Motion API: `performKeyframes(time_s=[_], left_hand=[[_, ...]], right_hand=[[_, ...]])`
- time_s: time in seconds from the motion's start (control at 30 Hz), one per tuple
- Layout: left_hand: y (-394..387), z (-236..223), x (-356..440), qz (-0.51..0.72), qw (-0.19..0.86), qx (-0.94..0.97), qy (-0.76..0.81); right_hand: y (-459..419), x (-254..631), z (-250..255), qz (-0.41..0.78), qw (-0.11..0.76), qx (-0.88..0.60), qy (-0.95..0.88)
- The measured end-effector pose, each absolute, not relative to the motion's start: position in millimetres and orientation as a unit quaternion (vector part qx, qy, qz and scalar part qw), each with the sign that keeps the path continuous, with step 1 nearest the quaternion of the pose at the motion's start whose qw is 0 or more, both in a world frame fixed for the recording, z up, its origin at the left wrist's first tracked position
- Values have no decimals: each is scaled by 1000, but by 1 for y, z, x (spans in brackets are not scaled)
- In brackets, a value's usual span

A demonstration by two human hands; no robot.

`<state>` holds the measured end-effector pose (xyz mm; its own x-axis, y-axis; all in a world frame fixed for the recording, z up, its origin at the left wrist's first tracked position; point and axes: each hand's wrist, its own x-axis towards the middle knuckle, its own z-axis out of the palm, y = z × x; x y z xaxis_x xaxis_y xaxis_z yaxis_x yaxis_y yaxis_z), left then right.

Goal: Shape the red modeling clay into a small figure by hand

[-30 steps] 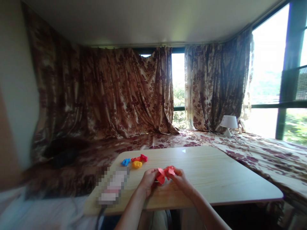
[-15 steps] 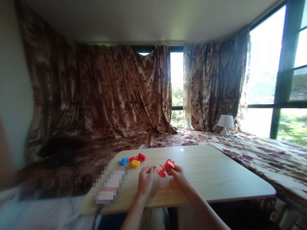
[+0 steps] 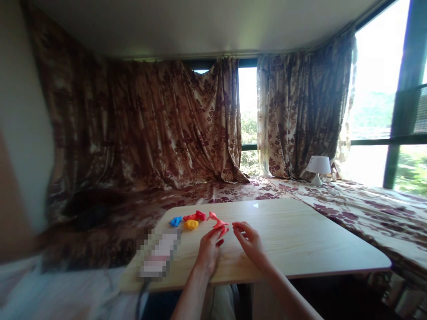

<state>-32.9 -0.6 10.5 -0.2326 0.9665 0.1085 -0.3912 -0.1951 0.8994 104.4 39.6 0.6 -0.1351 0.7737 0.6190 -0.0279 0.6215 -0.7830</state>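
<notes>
A crumpled, thin coral-red piece (image 3: 217, 220), looking like paper or a soft sheet, sticks up from the fingers of my left hand (image 3: 208, 249). That hand is closed on its lower end, above the middle of the pale wooden table (image 3: 293, 240). Just to the right, my right hand (image 3: 250, 242) has its fingers loosely bent and apart, with the fingertips close to the piece's right end. Beyond my left hand lie a crumpled blue lump (image 3: 175, 221), a yellow lump (image 3: 191, 224) and a red one (image 3: 200, 215), close together.
A blurred-out flat object (image 3: 158, 255) with a dark cord lies at the table's left side. Around the table spreads a flower-patterned cover (image 3: 340, 213). A white lamp (image 3: 319, 165) stands at the back right, before patterned curtains (image 3: 287, 120) and windows.
The coral-red piece has passed from my right hand to my left. My right hand has let go and sits slightly right of it. The view has shifted a little.
</notes>
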Motion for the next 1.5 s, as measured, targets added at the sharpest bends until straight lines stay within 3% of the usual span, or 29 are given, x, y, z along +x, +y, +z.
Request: performKeyframes(time_s=[0.13,0.67,0.9,1.5], left_hand=[[-4,13,-32,667,559,350,346],[-1,7,-31,642,591,375,313],[-4,11,-29,647,581,382,313],[-3,10,-26,663,530,387,360]], right_hand=[[35,103,2,311,562,-251,-724],[36,103,3,399,554,-233,-692],[37,102,1,322,563,-231,-725],[32,102,4,287,572,-241,-730]])
